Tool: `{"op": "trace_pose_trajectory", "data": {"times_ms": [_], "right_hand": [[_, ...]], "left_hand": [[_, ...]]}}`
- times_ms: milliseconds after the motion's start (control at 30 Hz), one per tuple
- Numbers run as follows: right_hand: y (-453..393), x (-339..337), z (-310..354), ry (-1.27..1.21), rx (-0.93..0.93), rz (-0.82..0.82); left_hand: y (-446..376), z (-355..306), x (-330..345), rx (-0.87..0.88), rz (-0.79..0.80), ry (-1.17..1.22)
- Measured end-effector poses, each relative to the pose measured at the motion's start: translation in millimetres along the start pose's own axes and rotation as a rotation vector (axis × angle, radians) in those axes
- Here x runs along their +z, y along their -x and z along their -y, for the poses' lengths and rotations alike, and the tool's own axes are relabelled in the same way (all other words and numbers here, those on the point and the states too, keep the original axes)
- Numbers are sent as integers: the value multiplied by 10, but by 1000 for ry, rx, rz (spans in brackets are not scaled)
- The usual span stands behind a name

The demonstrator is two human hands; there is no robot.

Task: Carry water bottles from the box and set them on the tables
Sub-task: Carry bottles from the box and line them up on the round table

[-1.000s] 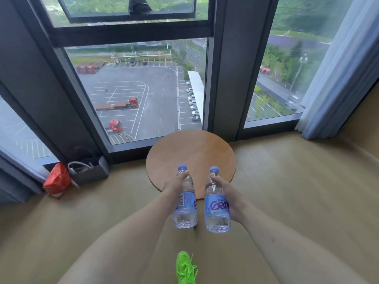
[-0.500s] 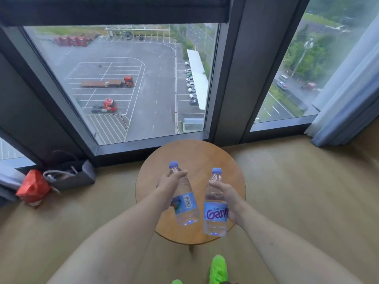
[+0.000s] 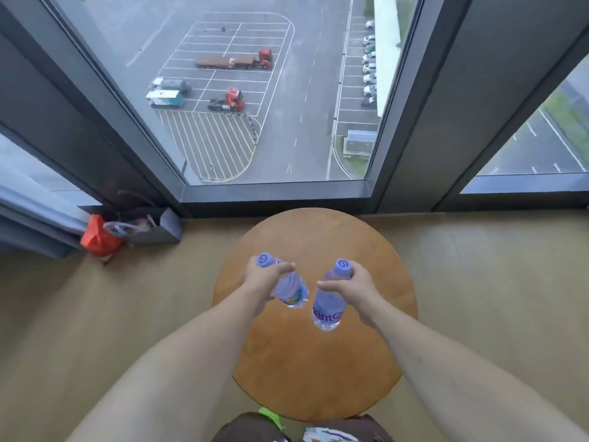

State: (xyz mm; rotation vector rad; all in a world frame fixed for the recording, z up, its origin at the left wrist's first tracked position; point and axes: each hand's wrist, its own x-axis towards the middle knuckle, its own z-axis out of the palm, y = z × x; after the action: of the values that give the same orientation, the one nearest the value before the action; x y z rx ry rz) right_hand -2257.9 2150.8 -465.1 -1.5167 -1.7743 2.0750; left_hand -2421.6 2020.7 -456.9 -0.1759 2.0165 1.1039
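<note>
Two water bottles, one per hand, both over the round wooden table [image 3: 318, 371]. I count one table in view, no box.

My left hand [image 3: 266, 277] grips the left bottle [image 3: 288, 287] just under its blue cap, fingers wrapped round the neck; this bottle tilts, base pointing toward the table's middle. My right hand [image 3: 349, 287] grips the right bottle [image 3: 328, 306] the same way, high on the neck, and it hangs closer to upright, its purple label lettering partly readable. The two bottles are near each other but apart. I cannot tell whether either base touches the table top.

Beyond the table: a floor-to-ceiling window [image 3: 274, 90], the table's far edge just beside its frame. Left of the table, on the floor against the window frame, one grey bag [image 3: 156, 229] with a red bag [image 3: 98, 239] touching it, and a curtain [image 3: 35, 215] further left.

Near edge of the table is cut off by my dark shorts [image 3: 251, 429]; a green scrap shows there, too small to identify.
</note>
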Motion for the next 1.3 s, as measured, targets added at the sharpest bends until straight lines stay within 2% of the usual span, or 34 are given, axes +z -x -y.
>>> {"op": "trace_pose_trajectory", "data": {"times_ms": [300, 500, 667, 867, 967, 1100, 1200, 1300], "right_hand": [[-638, 82, 163, 374, -21, -99], [-979, 269, 308, 383, -35, -174], [-1168, 509, 326, 390, -50, -217], [-1283, 701, 386, 338, -71, -246], [-1322, 753, 436, 314, -84, -274], [-1358, 768, 454, 340, -76, -316], [-1369, 742, 489, 447, -103, -384], [-1381, 714, 522, 436, -120, -407]], "left_hand": [[-563, -75, 159, -41, -118, -58], [-953, -128, 33, -81, -99, 12], [-1208, -241, -67, 12, -98, -17], [-1375, -394, -145, 25, -58, -189], [-1358, -475, -106, 125, -51, -392], [-1324, -611, -26, 335, -7, -508], [-1306, -654, -16, 399, 4, -592], [-1298, -631, -33, 414, 12, -611]]}}
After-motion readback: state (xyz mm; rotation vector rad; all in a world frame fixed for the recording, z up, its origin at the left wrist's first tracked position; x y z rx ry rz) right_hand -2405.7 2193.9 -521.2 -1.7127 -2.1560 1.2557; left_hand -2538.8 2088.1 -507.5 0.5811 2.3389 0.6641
